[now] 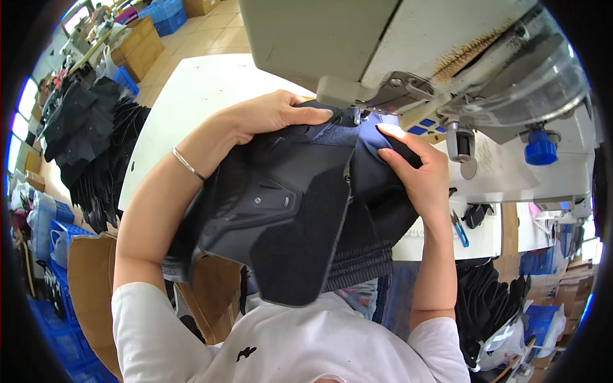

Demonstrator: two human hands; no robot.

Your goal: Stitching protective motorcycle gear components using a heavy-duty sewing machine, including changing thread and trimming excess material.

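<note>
A black padded fabric piece (268, 210) with a moulded panel and a ribbed elastic band drapes from the sewing machine (313, 38) down over my lap. Its far edge lies under the presser foot (359, 117), where a strip of blue-grey lining shows. My left hand (281, 115) is closed on that edge left of the foot, thumb on top, other fingers partly hidden behind the machine head and cloth. On the right side of the foot, my right hand (421, 166) pinches a fold of the same piece between thumb and fingers.
The white table (185, 96) spreads left and right of the machine. Blue-handled snips (460, 233) lie right of my right wrist. Black fabric pieces (96, 140) are piled at far left, more (488, 300) at lower right. A cardboard box (92, 281) stands beside my left elbow.
</note>
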